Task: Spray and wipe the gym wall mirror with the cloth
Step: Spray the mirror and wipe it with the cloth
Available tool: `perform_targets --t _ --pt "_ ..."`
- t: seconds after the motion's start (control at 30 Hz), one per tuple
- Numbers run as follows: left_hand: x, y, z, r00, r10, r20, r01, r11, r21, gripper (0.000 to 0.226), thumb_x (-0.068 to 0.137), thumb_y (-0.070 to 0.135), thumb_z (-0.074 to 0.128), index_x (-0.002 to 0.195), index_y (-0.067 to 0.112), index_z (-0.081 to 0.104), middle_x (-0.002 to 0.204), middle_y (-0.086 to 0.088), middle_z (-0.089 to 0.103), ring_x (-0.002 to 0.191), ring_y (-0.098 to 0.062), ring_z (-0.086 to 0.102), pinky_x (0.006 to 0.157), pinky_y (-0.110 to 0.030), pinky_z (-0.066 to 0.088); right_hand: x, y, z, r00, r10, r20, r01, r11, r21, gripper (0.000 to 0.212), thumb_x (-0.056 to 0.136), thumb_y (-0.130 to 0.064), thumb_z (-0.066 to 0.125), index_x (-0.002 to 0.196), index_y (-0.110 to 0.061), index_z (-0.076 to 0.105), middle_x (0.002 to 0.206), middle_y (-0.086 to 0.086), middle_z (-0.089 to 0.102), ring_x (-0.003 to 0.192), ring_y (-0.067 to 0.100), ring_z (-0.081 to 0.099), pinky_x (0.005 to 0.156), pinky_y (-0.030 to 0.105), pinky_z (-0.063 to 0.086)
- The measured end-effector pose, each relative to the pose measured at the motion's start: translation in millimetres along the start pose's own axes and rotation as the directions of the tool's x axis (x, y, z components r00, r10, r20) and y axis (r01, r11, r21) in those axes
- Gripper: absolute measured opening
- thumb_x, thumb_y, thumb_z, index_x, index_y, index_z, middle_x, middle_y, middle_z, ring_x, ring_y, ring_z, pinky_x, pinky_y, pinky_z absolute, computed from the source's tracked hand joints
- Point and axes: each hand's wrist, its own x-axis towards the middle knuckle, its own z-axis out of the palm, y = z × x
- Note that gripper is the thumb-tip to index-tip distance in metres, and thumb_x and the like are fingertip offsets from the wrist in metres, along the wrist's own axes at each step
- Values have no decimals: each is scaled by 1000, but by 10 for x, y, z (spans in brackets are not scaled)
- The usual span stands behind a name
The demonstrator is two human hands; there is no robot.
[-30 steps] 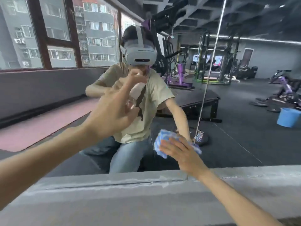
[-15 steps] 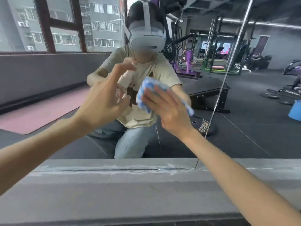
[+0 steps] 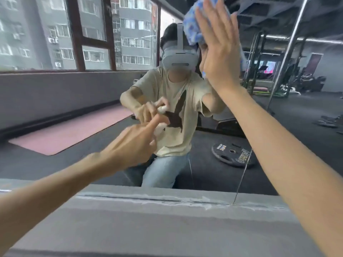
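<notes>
Pressing our one blue cloth high on the wall mirror, our right hand lies flat with its fingers straight. The frame edge cuts off the cloth's top. Our left hand grips one small white spray bottle, which is mostly hidden behind that hand. We cannot make out its nozzle.

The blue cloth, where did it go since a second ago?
The right hand slid the blue cloth up the mirror, from low near the ledge to high at the top of the view, fingers flat on it. The left hand still grips the spray bottle, aimed at the glass.
</notes>
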Motion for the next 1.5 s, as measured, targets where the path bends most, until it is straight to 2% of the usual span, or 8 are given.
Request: perform_targets --t 0.33,0.53,0.73,0.93,1.07,1.27,1.37,1.5 --pt "-400 -203 184 994 -78 -82 76 997 -26 54 81 12 51 121 42 29 79 -5 65 62 -33 57 62 -44 52 -1082 -953 -121 970 -137 203 90 970 224 67 87 16 39 149 -11 35 148 9 46 142 18 29 122 31 4" --pt "-657 -292 -75 976 -137 -167 139 990 -4 62 85 3 60 119 45 29 91 -9 67 64 -34 58 65 -43 52 -2619 -1584 -303 377 -835 402 680 544 492 45 95 -3 44 139 -13 50 145 0 50 134 13 45 122 38 -1" --pt "-769 -632 -282 925 -264 -273 273 962 -6 66 82 1 60 121 43 28 73 5 53 53 1 45 58 -28 31 -169 -1143 284 984 -148 97 117 954 275 63 85 19 35 141 -7 49 145 12 49 137 31 41 121 30 13" --pt "-812 -836 -320 890 -338 -306 330 941 -79 66 82 -1 57 122 41 26 87 -8 59 60 -25 47 55 -32 30 -2629 -2131 285 702 -598 387 520 802 294 53 104 -15 4 149 -28 29 162 -9 -3 148 10 -3 114 17 -4" --pt "-970 -869 -211 913 -310 -265 306 950 -56 66 81 -2 57 122 39 26 67 5 53 53 -14 47 56 -30 30 -2947 -2171 28 442 -831 337 688 555 467 44 99 -9 32 142 -9 41 151 2 41 141 14 33 122 36 -3" --pt "-890 -942 -223 914 -277 -296 263 961 -85 66 82 -2 60 123 36 26 82 -6 58 57 -8 50 50 -27 38 -310 -1335 442 989 -146 16 139 966 216 62 87 14 30 143 -7 45 149 13 44 143 27 32 122 29 5" --pt "-803 -967 -285 886 -314 -342 294 949 -110 64 83 -2 59 121 37 26 80 -6 56 60 -3 50 52 -29 37 -414 -1800 436 982 -126 140 95 973 212 53 89 9 39 138 -5 52 140 15 54 128 31 47 119 38 24" --pt "-879 -988 -362 888 -320 -331 311 947 -80 62 82 -1 57 121 37 27 80 -6 55 58 -4 47 54 -16 34 -2287 -2469 143 618 -680 396 514 730 450 46 98 -4 29 133 -13 59 130 4 61 117 21 55 107 35 39"
